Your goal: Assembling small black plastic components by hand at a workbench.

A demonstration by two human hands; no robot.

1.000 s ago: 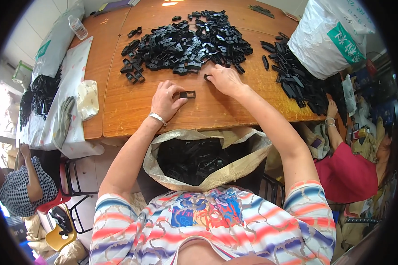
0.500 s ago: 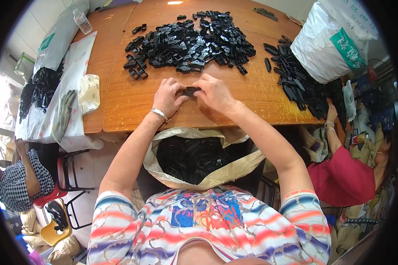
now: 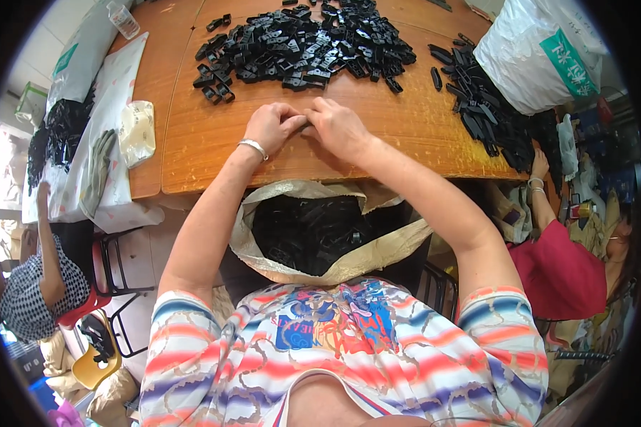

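My left hand (image 3: 269, 129) and my right hand (image 3: 339, 128) meet over the table near its front edge. Between their fingertips they pinch a small black plastic part (image 3: 307, 125), mostly covered by the fingers. Beyond the hands spreads a large heap of black plastic parts (image 3: 299, 50). Below them, at my lap, an open woven sack (image 3: 363, 272) holds many black pieces (image 3: 308, 238).
Longer black strips (image 3: 477, 117) lie at the right beside a white bag (image 3: 520, 60). A grey glove (image 3: 98, 171), a yellowish packet (image 3: 137, 132) and a plastic bottle (image 3: 123, 20) rest at the left. A person sits on each side.
My hands have drawn closer together, and the black part between them is more hidden now. The whole view has shifted, so the table sits higher in it.
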